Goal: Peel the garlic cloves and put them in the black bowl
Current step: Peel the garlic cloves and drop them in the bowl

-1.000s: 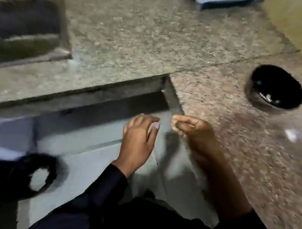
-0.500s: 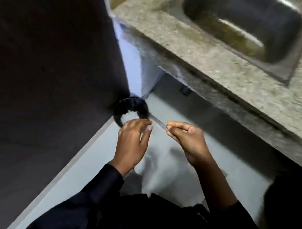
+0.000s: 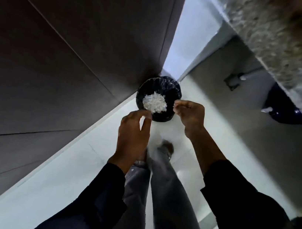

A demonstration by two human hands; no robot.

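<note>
Both hands hovered over a bag-lined bin (image 3: 171,87) of white peelings (image 3: 154,103) on the floor. The right hand (image 3: 189,116) pinched something pale; the left hand (image 3: 134,133) pinched a scrap. No black bowl was visible.

Dark panelled wall (image 3: 62,47), pale tiled floor (image 3: 64,176), speckled stone counter edge (image 3: 285,34).

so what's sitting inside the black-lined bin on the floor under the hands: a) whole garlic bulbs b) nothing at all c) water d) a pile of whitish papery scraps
d: a heap of pale, flaky scraps lies in the middle of the black-lined bin, just beyond the left hand and right hand held above the white floor.
</note>
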